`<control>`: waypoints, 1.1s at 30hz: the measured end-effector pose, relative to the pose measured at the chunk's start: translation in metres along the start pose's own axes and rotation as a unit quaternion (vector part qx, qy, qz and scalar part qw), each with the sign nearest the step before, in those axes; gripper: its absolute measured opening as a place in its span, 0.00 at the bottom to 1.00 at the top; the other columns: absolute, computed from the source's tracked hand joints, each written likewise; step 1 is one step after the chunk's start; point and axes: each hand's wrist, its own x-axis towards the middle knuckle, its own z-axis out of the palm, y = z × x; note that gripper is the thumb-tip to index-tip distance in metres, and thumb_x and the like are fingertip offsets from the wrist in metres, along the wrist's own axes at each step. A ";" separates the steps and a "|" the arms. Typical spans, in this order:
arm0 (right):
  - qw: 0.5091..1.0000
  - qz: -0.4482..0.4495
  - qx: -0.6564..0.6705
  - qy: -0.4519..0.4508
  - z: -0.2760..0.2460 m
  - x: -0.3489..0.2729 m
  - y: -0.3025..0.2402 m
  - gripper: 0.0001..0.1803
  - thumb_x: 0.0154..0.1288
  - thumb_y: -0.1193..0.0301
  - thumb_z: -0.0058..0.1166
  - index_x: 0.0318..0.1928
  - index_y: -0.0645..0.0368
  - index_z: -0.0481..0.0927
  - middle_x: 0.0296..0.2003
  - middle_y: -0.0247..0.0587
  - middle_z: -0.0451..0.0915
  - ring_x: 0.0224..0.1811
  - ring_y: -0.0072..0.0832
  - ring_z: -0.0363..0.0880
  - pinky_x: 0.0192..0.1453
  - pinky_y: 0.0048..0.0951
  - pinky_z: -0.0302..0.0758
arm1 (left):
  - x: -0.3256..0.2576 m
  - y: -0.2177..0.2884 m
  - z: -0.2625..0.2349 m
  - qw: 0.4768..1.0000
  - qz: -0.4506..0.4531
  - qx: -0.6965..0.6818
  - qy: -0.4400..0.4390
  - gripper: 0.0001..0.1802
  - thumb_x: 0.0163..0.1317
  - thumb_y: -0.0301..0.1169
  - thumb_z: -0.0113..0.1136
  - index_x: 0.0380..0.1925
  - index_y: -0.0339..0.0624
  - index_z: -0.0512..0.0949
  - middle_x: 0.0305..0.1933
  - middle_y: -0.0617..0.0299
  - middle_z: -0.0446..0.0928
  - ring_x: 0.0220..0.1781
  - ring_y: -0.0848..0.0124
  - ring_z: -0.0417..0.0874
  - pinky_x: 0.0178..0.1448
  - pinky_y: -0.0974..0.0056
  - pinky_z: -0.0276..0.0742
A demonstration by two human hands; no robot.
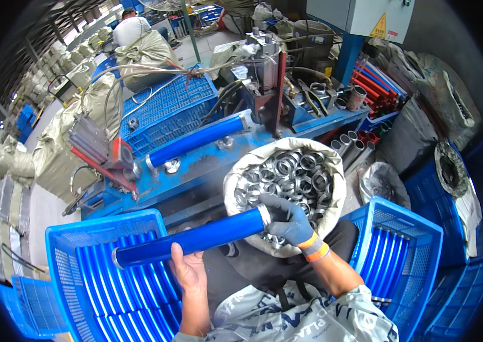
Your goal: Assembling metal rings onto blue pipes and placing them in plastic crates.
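Note:
A shiny blue tube point(190, 238) with a silver ring at each end lies across my lap, its right end higher. My bare left hand point(189, 267) holds it from below near the middle, thumb against its side. At its right end, my right hand point(288, 219), in a grey glove with an orange-edged cuff, closes its fingers around the silver end ring point(264, 217). Just beyond that hand stands a pale sack point(231, 194) full of loose silver rings point(284, 166). A second blue tube point(195, 141) rests on the blue machine bench between two clamping units.
Blue crates with rows of blue tubes flank me, one left point(53, 251) and one right point(432, 251). The bench point(190, 179) carries a left clamp unit point(104, 149), a right press unit point(267, 65) and pliers point(314, 100). Hoses cross behind. A person point(131, 29) sits far back.

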 end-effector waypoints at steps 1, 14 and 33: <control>1.000 0.009 0.000 0.013 0.008 -0.001 -0.007 0.43 0.67 0.87 0.69 0.83 0.67 0.72 0.66 0.40 0.86 0.60 0.22 0.87 0.60 0.26 0.85 | 0.002 0.000 -0.001 1.000 0.002 0.000 0.002 0.33 0.82 0.49 0.68 0.75 0.38 0.75 0.69 0.45 0.85 0.68 0.52 0.90 0.71 0.46 0.91; 0.963 -0.067 -0.260 0.009 -0.007 0.186 -0.004 0.35 0.82 0.59 0.66 0.79 0.68 0.77 0.72 0.50 0.84 0.74 0.36 0.82 0.79 0.35 0.76 | 0.045 0.013 -0.029 0.994 -0.027 -0.096 0.041 0.41 0.81 0.58 0.66 0.78 0.38 0.72 0.78 0.46 0.79 0.79 0.53 0.82 0.84 0.44 0.80; 0.912 -0.355 -0.204 0.038 0.037 0.174 -0.151 0.42 0.69 0.77 0.63 0.83 0.66 0.66 0.61 0.48 0.85 0.52 0.30 0.87 0.61 0.34 0.84 | 0.182 -0.065 0.031 0.992 -0.104 -0.059 -0.049 0.32 0.83 0.39 0.69 0.79 0.42 0.69 0.81 0.53 0.75 0.82 0.48 0.76 0.85 0.33 0.72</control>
